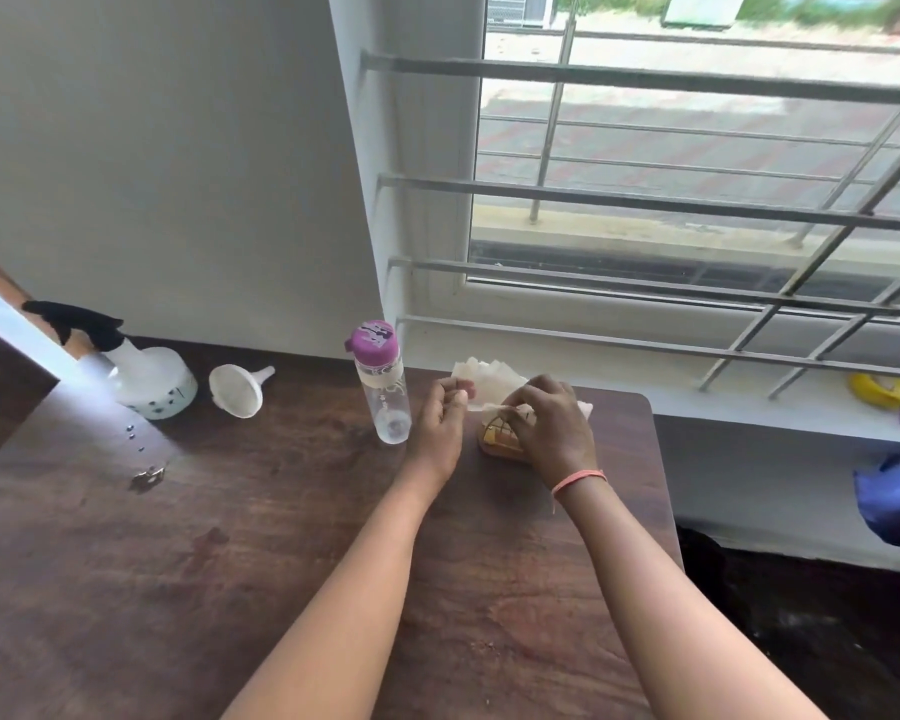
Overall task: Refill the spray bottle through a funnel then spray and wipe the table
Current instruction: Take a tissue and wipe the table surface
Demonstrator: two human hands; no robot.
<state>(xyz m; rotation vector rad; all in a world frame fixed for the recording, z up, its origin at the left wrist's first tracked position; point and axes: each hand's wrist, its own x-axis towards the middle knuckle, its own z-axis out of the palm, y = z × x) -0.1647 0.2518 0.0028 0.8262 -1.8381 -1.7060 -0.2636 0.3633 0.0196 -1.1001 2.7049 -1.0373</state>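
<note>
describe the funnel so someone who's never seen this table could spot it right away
On the dark wooden table, look along the far edge by the wall. The funnel lies on its side between the spray bottle and the purple-capped water bottle: small, white, cone-shaped, the only thing lying down.

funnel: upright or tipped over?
Tipped. The white funnel lies on its side on the table, spout pointing toward the wall, beside the spray bottle.

left hand (pixel 440 413) + right hand (pixel 552 423) pinch tissue (pixel 481 384) | spray bottle (pixel 141 368) upright
</note>
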